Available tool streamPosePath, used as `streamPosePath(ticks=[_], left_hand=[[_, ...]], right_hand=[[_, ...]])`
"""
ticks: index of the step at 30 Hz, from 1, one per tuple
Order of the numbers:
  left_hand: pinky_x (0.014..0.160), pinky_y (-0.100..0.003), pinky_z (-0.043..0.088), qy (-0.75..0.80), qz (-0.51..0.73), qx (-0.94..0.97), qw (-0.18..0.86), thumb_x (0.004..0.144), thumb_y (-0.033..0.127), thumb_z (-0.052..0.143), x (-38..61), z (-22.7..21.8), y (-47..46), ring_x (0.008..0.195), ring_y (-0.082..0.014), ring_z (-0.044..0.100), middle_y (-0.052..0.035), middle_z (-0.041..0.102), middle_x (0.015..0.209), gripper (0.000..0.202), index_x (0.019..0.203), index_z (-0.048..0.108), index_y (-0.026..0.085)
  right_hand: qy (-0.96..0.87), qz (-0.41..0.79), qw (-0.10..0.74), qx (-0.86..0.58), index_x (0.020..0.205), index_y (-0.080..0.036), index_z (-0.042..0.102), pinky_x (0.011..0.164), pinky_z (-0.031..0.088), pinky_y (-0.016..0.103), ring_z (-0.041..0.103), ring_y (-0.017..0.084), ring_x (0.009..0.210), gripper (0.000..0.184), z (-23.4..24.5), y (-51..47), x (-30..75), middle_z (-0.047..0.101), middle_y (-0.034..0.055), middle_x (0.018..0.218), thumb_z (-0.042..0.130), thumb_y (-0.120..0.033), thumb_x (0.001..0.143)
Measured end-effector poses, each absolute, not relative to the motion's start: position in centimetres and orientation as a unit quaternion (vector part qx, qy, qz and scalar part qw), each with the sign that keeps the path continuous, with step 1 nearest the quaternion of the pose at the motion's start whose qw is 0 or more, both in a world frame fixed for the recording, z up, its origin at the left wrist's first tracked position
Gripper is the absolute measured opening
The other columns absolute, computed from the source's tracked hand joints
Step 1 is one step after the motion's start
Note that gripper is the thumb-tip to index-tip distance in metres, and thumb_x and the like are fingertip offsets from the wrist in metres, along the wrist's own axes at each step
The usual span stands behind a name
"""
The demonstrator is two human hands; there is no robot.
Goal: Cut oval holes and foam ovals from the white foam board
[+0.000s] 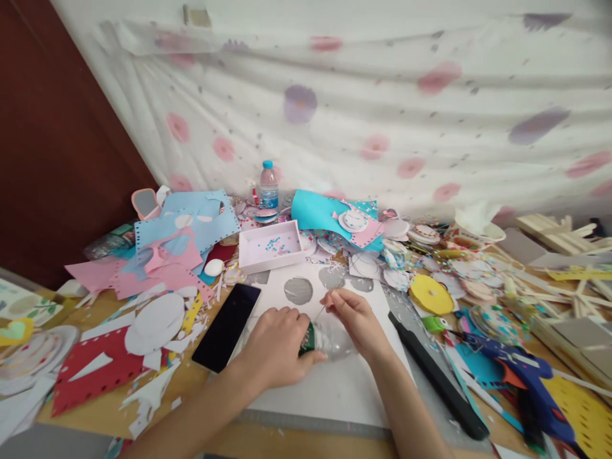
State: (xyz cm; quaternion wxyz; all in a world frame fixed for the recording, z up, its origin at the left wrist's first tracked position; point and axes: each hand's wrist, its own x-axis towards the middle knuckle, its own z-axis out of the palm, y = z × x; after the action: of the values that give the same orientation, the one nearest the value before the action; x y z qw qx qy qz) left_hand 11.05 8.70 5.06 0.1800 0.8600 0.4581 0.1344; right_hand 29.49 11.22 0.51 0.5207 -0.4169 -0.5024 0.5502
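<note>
A clear plastic bottle with a green label lies on its side on a white sheet with round holes cut in it. My left hand is wrapped round the bottle's label end and holds it down. My right hand rests over the bottle's other end, its fingers pinched on a thin needle-like thing too fine to name. A black phone lies face up just left of my left hand.
Paper scraps cover the table: red, pink and blue sheets at left, a white box, a water bottle at the back. At right lie a black ruler-like bar, a yellow disc, a blue glue gun and wooden sticks.
</note>
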Motion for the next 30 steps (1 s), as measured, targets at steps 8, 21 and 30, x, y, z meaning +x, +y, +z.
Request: streamPosePath(ticks=[8, 21, 30], left_hand=[[0.057, -0.028, 0.023, 0.504, 0.086, 0.82, 0.256, 0.073, 0.068, 0.059, 10.9, 4.4, 11.9, 0.058, -0.021, 0.054, -0.0018, 0.057, 0.061, 0.047, 0.062, 0.055, 0.022], [0.054, -0.027, 0.023, 0.502, 0.073, 0.816, 0.277, 0.066, 0.077, 0.058, 10.5, 3.5, 13.9, 0.054, -0.017, 0.05, 0.0008, 0.05, 0.054, 0.058, 0.054, 0.054, 0.02], [0.095, -0.043, 0.036, 0.448, 0.265, 0.808, 0.276, 0.079, 0.046, 0.069, 8.9, 8.1, 9.4, 0.109, -0.0337, 0.054, -0.009, 0.064, 0.112, 0.034, 0.106, 0.067, 0.025]], right_hand=[[-0.518, 0.519, 0.497, -0.464, 0.07, -0.022, 0.059, 0.06, 0.033, 0.029, 0.039, 0.015, 0.061, 0.036, 0.2, 12.1, 29.1, 0.045, -0.0028, 0.064, 0.057, -0.055, 0.085], [-0.584, 0.601, 0.389, -0.382, 0.077, -0.022, 0.047, 0.054, 0.028, 0.021, 0.029, 0.011, 0.063, 0.033, 1.3, 13.3, 29.9, 0.038, -0.0054, 0.076, 0.078, -0.029, 0.066], [-0.6, 0.591, 0.395, -0.367, 0.075, -0.023, 0.038, 0.055, 0.028, 0.022, 0.027, 0.01, 0.062, 0.037, 0.9, 13.3, 29.8, 0.034, -0.0065, 0.075, 0.074, -0.032, 0.07]])
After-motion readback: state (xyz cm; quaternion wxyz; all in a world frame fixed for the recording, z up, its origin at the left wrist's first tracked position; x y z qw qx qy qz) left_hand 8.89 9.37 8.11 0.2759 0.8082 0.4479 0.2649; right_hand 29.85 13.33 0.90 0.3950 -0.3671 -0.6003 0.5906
